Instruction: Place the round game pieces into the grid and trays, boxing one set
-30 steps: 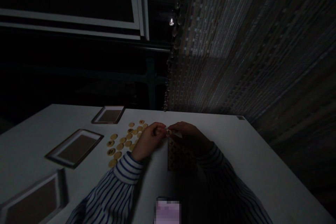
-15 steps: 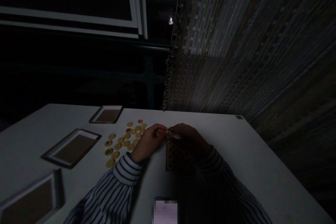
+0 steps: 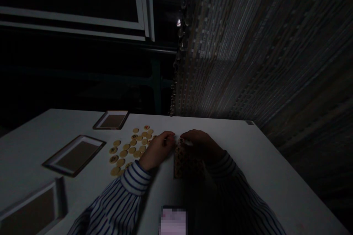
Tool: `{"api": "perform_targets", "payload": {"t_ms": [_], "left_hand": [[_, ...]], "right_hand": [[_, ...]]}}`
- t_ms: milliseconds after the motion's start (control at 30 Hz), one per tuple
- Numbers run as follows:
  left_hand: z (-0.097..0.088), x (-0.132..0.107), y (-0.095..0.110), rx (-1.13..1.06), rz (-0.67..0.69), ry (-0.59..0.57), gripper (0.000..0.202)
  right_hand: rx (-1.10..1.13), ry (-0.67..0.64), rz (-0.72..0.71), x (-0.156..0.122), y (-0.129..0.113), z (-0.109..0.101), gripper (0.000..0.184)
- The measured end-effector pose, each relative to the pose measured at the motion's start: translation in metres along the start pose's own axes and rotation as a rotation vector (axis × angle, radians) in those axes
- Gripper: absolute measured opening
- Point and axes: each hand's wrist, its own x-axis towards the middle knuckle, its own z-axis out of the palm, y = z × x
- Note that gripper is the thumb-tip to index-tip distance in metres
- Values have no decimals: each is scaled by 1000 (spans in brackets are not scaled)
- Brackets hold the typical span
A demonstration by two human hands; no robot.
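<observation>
The scene is very dark. My left hand (image 3: 157,149) has its fingers curled, with the fingertips pinched near the top edge of a small patterned board (image 3: 184,161) that lies flat on the white table (image 3: 256,165). My right hand (image 3: 200,144) rests on the board's far end, fingers bent and pinching a small pale piece (image 3: 185,141). Several round yellow discs (image 3: 129,149), some with dark marks, lie spread on the table just left of my left hand. Both arms wear blue-and-white striped sleeves.
Three flat framed trays lie at the left: one far (image 3: 111,120), one in the middle (image 3: 74,154), one at the near-left edge (image 3: 30,209). A beaded curtain (image 3: 248,51) hangs behind the table. A blurred object (image 3: 173,221) sits at the bottom centre.
Both hands have lowered a little onto the board, and the small round piece once held up between the fingertips is now down at the board's top edge.
</observation>
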Motion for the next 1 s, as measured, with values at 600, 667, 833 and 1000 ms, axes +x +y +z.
{"api": "perform_targets", "payload": {"t_ms": [600, 667, 833, 1000], "left_hand": [[10, -4, -20, 335, 110, -206, 35], [11, -5, -18, 351, 131, -221, 32], [12, -5, -18, 399, 185, -254, 27], [12, -5, -15, 389, 189, -255, 26]], "right_hand": [[-229, -350, 118, -2, 7, 5, 19], [-243, -347, 120, -2, 6, 7, 20], [-257, -358, 151, -1, 5, 11, 19], [-266, -366, 154, -1, 7, 14, 22]]}}
